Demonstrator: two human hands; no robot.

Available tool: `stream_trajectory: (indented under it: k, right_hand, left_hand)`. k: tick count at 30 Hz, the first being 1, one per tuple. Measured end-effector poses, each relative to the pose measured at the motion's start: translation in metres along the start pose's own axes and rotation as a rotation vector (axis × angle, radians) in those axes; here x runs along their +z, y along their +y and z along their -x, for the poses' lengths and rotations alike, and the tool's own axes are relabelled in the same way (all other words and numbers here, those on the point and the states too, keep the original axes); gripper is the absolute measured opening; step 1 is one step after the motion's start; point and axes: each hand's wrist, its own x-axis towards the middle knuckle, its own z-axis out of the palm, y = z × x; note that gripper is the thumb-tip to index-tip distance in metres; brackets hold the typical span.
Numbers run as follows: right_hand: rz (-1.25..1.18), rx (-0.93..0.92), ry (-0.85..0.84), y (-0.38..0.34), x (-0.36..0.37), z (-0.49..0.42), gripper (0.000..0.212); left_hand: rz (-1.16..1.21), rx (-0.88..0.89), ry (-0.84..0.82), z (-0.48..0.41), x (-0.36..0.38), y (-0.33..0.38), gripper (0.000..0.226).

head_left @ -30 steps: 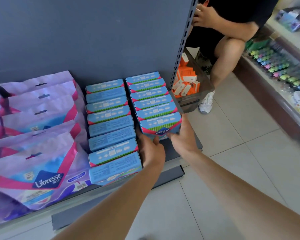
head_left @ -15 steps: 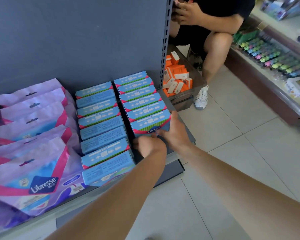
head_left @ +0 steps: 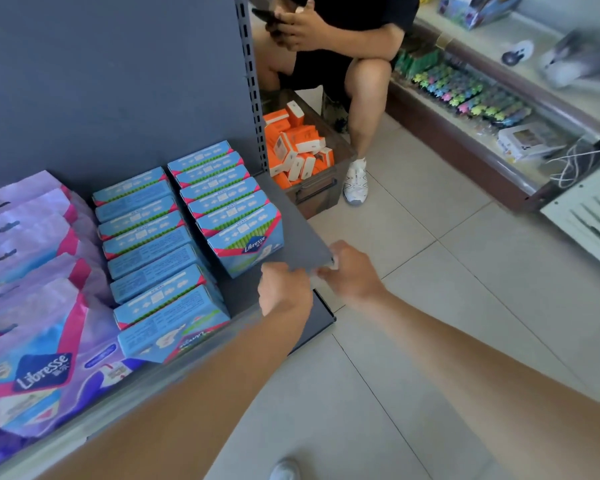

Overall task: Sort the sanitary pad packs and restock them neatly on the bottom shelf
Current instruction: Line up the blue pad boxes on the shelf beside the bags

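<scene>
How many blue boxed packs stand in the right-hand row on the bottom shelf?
6, in one file from the back panel toward the shelf front: rearmost, then, and frontmost. None appear hidden.

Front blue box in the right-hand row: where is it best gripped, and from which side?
Grip the front blue box across its two narrow ends, coming from the aisle. Its front face is exposed and bare shelf lies to its right; another box presses against its back.

Both bare forearms reach forward side by side, the left hand (head_left: 284, 289) back-up with fingers curled under and the right hand (head_left: 352, 271) beside it, blurred, seemingly loosely curled and empty, the two nearly touching.
</scene>
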Motion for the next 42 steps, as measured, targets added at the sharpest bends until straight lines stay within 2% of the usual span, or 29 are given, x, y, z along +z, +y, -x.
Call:
stream_trajectory:
  k: [1, 4, 7, 10, 15, 20, 27, 34, 39, 42]
  right_hand:
    - [0.056, 0.020, -0.006, 0.012, -0.007, 0.011, 0.033]
    - [0.140, 0.135, -0.103, 0.063, -0.027, 0.048, 0.031]
    - [0.157, 0.298, -0.176, 0.123, -0.050, 0.099, 0.034]
    - [0.158, 0.418, -0.180, 0.178, -0.072, 0.156, 0.037]
    - [0.133, 0.596, -0.107, 0.254, -0.091, 0.254, 0.031]
    - [0.044, 0.719, -0.066, 0.321, -0.066, 0.341, 0.037]
    - [-0.041, 0.830, -0.191, 0.421, 0.051, 0.440, 0.036]
    - [-0.165, 0.943, -0.305, 0.501, 0.181, 0.488, 0.038]
    - [-0.290, 1.028, -0.226, 0.548, 0.246, 0.480, 0.034]
    - [-0.524, 1.135, -0.049, 0.579, 0.283, 0.464, 0.029]
  left_hand:
    - [-0.149, 0.131, -0.041, 0.007, 0.000, -0.001, 0.025]
    - [-0.475, 0.434, -0.221, 0.028, 0.012, -0.013, 0.027]
    - [-0.665, 0.525, -0.444, 0.054, 0.036, -0.023, 0.022]
    - [-0.811, 0.643, -0.607, 0.092, 0.070, -0.032, 0.021]
    - [-0.989, 0.784, -0.762, 0.167, 0.139, -0.049, 0.025]
    - [-1.075, 0.863, -0.879, 0.241, 0.205, -0.093, 0.027]
    - [-1.241, 0.798, -1.020, 0.299, 0.287, -0.219, 0.029]
    - [-1.340, 0.688, -1.121, 0.290, 0.346, -0.340, 0.030]
    - [-1.294, 0.537, -1.088, 0.257, 0.393, -0.417, 0.030]
    - [-1.160, 0.364, -0.957, 0.236, 0.425, -0.458, 0.035]
